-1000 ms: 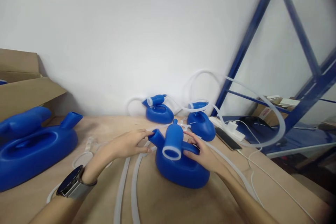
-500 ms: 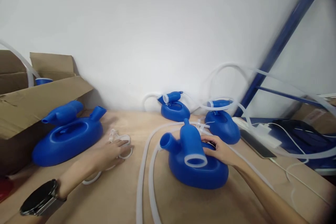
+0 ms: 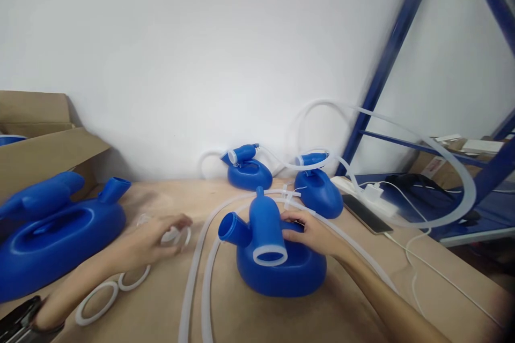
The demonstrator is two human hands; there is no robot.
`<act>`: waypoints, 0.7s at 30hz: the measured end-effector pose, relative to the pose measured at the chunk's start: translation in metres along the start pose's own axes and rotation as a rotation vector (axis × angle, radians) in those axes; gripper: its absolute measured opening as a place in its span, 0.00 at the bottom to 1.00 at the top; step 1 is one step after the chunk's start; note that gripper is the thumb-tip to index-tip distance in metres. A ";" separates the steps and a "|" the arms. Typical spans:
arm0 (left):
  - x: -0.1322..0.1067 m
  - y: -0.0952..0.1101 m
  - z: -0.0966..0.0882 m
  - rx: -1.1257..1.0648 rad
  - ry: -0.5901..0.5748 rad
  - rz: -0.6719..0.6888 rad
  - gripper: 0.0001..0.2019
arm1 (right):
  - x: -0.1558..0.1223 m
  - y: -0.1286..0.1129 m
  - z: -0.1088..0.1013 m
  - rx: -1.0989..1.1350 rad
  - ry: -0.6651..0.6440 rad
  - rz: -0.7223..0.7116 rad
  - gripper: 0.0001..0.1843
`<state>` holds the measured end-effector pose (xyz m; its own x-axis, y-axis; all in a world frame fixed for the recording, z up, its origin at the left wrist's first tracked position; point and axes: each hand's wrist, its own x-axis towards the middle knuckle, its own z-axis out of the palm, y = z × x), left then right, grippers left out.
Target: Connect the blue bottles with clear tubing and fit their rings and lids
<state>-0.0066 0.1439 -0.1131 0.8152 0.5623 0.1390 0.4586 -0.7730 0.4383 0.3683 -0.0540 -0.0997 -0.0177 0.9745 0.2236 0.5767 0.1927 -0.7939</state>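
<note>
So the blue bottle (image 3: 281, 281) sits mid-worktop (image 3: 346, 311), long axis roughly left to right, neck (image 3: 235, 230) poking up-left. Right hand (image 3: 313, 234) has its fingers gripping the handle (image 3: 293, 224), left hand (image 3: 159, 238) pinches a blurry white ringed piece (image 3: 172, 234). Surface is tan, white wall (image 3: 201, 53) behind, cardboard box (image 3: 48, 153) left, blue metal frame (image 3: 386, 59) right

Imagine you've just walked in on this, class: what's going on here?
A person is working at a table with bare hands. The right hand grips the handle of the front blue jug, which carries a bottle-shaped blue piece and has an open spout. The left hand is at a small white ringed part; blur hides whether it is held. Pale tubing runs between the hands, and another blue jug stands at the left.
</note>
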 end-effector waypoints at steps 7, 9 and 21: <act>0.031 0.083 0.013 -0.706 0.299 0.082 0.14 | 0.000 0.001 -0.002 -0.024 0.005 -0.023 0.24; 0.035 0.087 0.023 -0.591 0.235 0.114 0.15 | 0.000 0.001 -0.002 -0.041 0.022 -0.011 0.24; 0.045 0.096 0.024 -0.169 0.044 0.348 0.24 | 0.000 0.000 -0.004 -0.036 0.002 -0.031 0.28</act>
<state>0.0822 0.0877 -0.0863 0.8939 0.2902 0.3415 0.0896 -0.8624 0.4982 0.3713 -0.0545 -0.0977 -0.0349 0.9679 0.2489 0.6051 0.2187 -0.7655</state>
